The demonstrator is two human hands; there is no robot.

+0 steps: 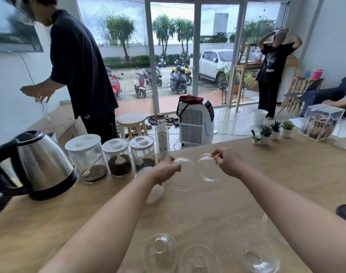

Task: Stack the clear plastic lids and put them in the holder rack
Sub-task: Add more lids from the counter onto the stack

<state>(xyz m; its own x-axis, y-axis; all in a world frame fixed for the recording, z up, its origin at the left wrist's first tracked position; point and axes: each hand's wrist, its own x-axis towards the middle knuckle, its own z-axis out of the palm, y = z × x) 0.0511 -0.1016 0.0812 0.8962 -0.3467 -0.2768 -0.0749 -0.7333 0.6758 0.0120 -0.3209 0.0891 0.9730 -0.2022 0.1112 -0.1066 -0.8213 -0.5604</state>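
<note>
My left hand [166, 170] pinches the rim of a clear dome lid [183, 174] held above the wooden table [286, 174]. My right hand [227, 162] pinches the rim of a second clear dome lid [208, 168] just to the right; the two lids hang side by side, slightly apart. A clear holder [154, 190] with stacked lids stands under my left wrist, partly hidden. Three more clear dome lids lie near the front edge: one [161, 251], one [199, 261] and one [257, 257].
A steel kettle [40, 164] stands at the left, then three lidded jars [89, 158] and a tall bottle [162, 142]. Small potted plants [274, 129] and an acrylic box [320, 123] sit at the far right. Two people stand beyond the table.
</note>
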